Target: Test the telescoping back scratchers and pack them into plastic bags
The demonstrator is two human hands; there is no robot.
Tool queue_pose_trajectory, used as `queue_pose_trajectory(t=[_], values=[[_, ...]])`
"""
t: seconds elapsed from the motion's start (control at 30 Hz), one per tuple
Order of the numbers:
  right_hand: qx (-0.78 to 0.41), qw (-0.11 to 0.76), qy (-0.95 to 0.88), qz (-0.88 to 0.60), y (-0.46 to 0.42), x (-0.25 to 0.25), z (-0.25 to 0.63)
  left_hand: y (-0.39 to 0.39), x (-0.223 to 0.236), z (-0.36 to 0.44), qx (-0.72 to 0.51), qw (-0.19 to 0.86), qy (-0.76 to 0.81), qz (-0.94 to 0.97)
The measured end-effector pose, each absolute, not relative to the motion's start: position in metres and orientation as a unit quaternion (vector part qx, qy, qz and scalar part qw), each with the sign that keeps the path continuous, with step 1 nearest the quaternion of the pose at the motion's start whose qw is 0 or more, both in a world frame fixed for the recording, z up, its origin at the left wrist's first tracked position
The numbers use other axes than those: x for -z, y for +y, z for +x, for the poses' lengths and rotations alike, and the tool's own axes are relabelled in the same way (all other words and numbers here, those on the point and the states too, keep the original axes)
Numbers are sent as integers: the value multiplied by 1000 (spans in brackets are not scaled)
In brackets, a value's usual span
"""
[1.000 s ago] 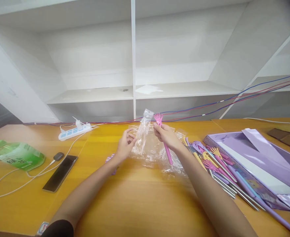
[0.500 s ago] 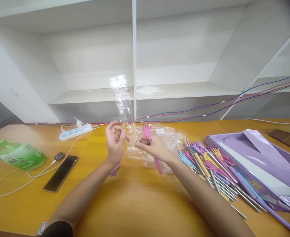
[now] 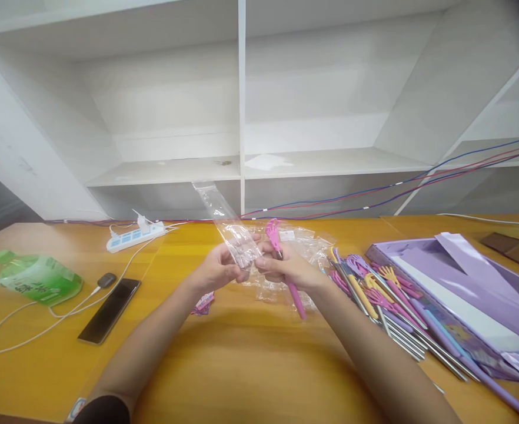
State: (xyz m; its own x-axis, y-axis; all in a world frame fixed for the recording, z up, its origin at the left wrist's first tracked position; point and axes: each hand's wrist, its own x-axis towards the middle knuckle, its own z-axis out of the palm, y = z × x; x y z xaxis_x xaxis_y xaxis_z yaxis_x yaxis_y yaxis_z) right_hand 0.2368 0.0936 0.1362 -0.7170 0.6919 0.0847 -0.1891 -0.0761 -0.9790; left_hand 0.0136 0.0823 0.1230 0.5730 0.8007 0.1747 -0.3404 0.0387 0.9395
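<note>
A pink back scratcher (image 3: pixel 295 299) with a hand-shaped head is gripped in my right hand (image 3: pixel 286 268), its head up and its handle slanting down to the right. The thumb and fingertips of that hand also pinch the lower end of a long clear plastic bag (image 3: pixel 219 209). My left hand (image 3: pixel 222 265) is closed around the same end of the bag, its fingers partly behind the film. The bag's other end points up and to the left. Below my left wrist lie small pink and purple printed cards (image 3: pixel 203 302).
More clear bags (image 3: pixel 315 250) lie behind my right hand. Several coloured back scratchers (image 3: pixel 387 300) are piled to the right, against a purple box (image 3: pixel 462 282). At left are a green bottle (image 3: pixel 39 277), a phone (image 3: pixel 109 311), a cabled black device (image 3: pixel 106 280) and a power strip (image 3: pixel 136 235).
My left hand has moved right and taken hold of the bag's lower end. The bag has come down and tilts more to the left. The back scratcher has shifted slightly right.
</note>
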Motion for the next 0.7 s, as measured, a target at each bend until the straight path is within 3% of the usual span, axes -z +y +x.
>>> queue_pose_trajectory(t=[0.27, 0.47, 0.7], values=[[-646, 308, -667, -207, 96, -137, 240, 81, -130, 13, -465, 667, 219, 539], [-500, 356, -755, -231, 84, -153, 253, 86, -141, 0, -502, 592, 253, 578], [-352, 326, -821, -308, 73, -164, 270, 81, -151, -8, -516, 539, 233, 624]])
